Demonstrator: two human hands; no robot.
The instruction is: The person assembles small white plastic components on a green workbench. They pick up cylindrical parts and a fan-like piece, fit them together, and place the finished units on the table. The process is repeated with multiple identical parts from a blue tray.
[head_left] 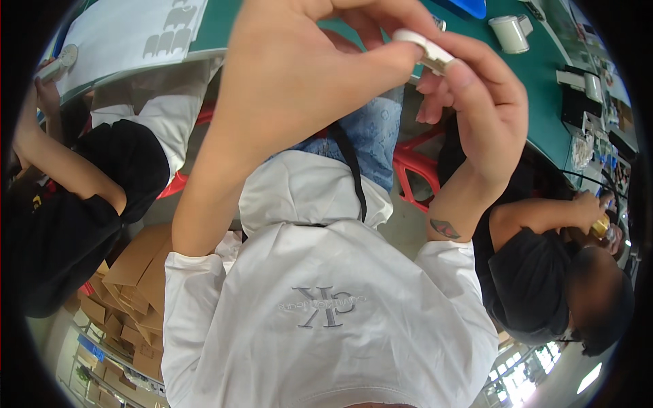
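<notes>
A small white plastic part (435, 56), rounded at one end with an open recess along its side, is pinched between both hands above the table's near edge. My left hand (309, 75) comes from the left, its thumb pressed against the rounded end. From the other side my right hand (486, 102) grips the part by thumb and index finger, while its lower fingers curl loosely beneath. What the part belongs to cannot be told. Some of my left fingers are hidden behind the hand.
On the green table (537, 112) stand a white cylindrical housing (509, 34) and a blue tray (469, 5). A white sheet (129, 41) with grey pieces lies left. Co-workers sit at both sides. Red stools (415, 166) and cardboard boxes (139, 265) are around me.
</notes>
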